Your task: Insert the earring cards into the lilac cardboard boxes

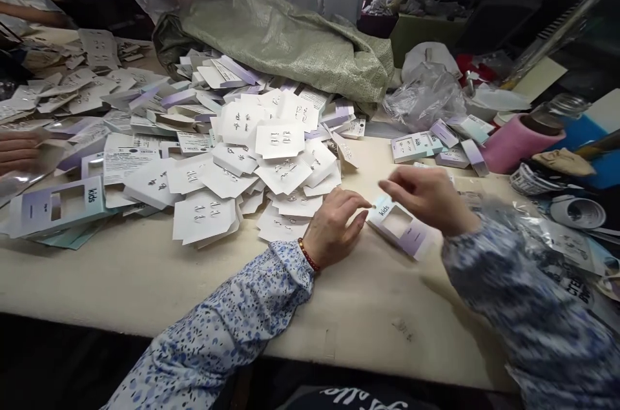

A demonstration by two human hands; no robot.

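A white, mint and lilac box [411, 235] marked "kids", with a cut-out window, lies at a slant on the table between my hands. At its upper left end is my left hand [335, 228], with thumb and forefinger apart and the fingertips close to the box edge. I cannot tell whether they touch it. Over the box's far right side hovers my right hand [431, 197], slightly blurred, with its fingers curled together. Anything inside those fingers is hidden. Beside my left hand, white cards [285, 171] carrying small metal earrings lie in a loose heap.
More boxes and cards spread leftward, with another "kids" box [58, 206] at the left. A green woven sack [290, 42] lies behind the heap. At right are several boxes [411, 146], a pink roll [518, 142] and plastic packets [562, 245]. Another person's hand [19, 152] shows at far left.
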